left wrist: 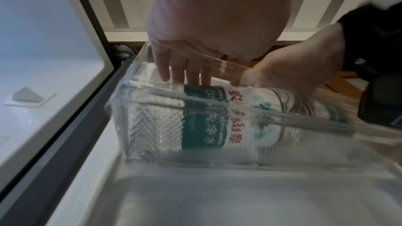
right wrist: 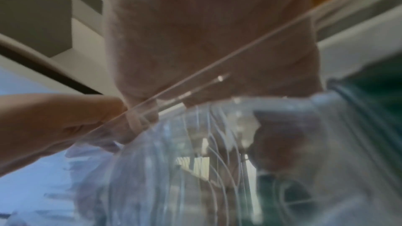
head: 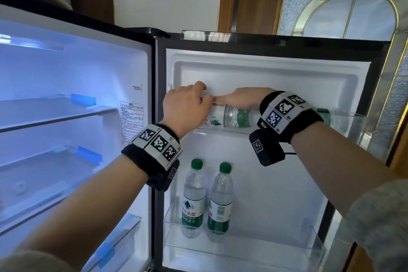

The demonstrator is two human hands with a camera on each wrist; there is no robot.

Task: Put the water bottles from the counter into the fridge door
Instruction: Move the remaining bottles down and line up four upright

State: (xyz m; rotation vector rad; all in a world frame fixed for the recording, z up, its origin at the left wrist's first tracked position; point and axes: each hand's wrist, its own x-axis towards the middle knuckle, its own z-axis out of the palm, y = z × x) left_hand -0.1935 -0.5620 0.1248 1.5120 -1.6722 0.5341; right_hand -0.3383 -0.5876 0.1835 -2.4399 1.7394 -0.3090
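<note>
You stand at an open fridge, its lit white interior on your left with glass shelves carrying strips of blue tape. The open fridge door faces you, white-lined and dark-edged. Behind it are a pale wall, brown wooden trim, and a frosted glass panel with a brass-edged arch.

Both your hands reach into the upper door shelf, a clear plastic bin. A water bottle with a green and white label lies on its side in that bin, its base near the hinge end. Your left hand bends down over the bottle's base end; in the left wrist view its fingers are behind the clear rim, tips down on the bottle. Your right hand rests on top of the bottle further along, fingers stretched toward the left hand and almost meeting it; I cannot tell whether it grips. The right wrist view is blurred.

In the lower door shelf, two more bottles with green caps stand upright side by side toward the hinge.
</note>
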